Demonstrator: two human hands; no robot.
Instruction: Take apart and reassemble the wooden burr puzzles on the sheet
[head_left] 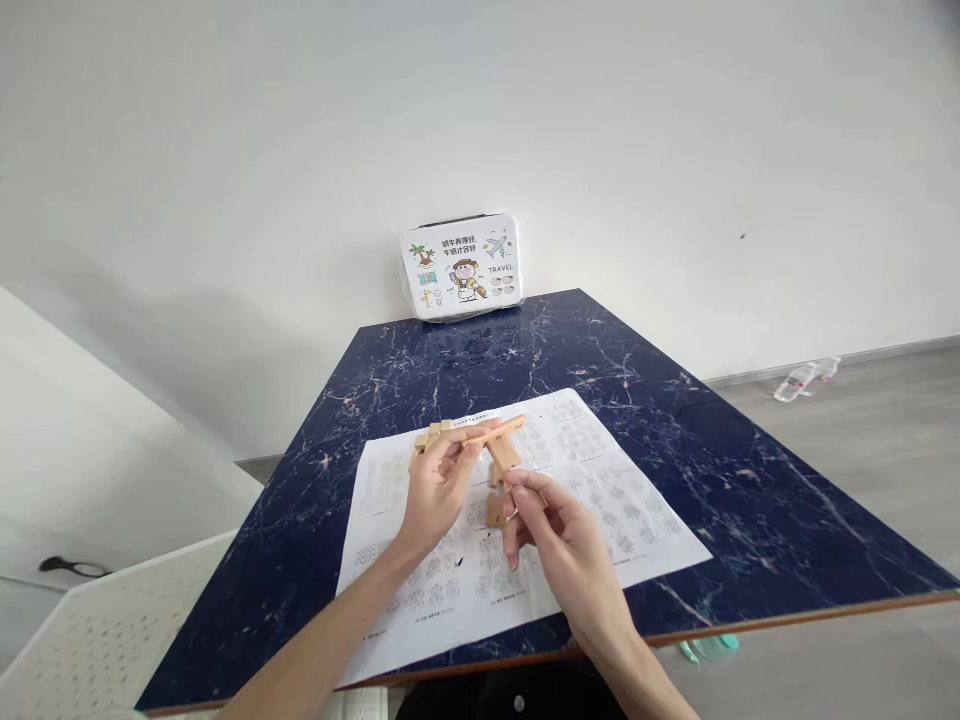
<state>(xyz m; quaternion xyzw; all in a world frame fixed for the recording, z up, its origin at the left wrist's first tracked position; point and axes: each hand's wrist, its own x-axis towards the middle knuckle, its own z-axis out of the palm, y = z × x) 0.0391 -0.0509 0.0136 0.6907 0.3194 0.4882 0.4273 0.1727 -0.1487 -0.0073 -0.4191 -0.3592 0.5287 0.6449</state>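
Observation:
Both hands hold a small wooden puzzle made of notched sticks above a white instruction sheet (600, 480) printed with small diagrams. My left hand (439, 490) is closed round a long wooden stick (506, 430) that points right, with more wooden pieces (429, 437) joined at its left end. My right hand (551, 530) pinches a shorter wooden piece (498, 505) that hangs below the stick's middle. The two hands are almost touching.
The sheet lies on a dark blue marble-patterned table (750, 480). A white cartoon-printed case (461, 265) stands at the table's far edge against the wall. A white perforated basket (90, 630) sits at lower left. A plastic bottle (806, 378) lies on the floor at right.

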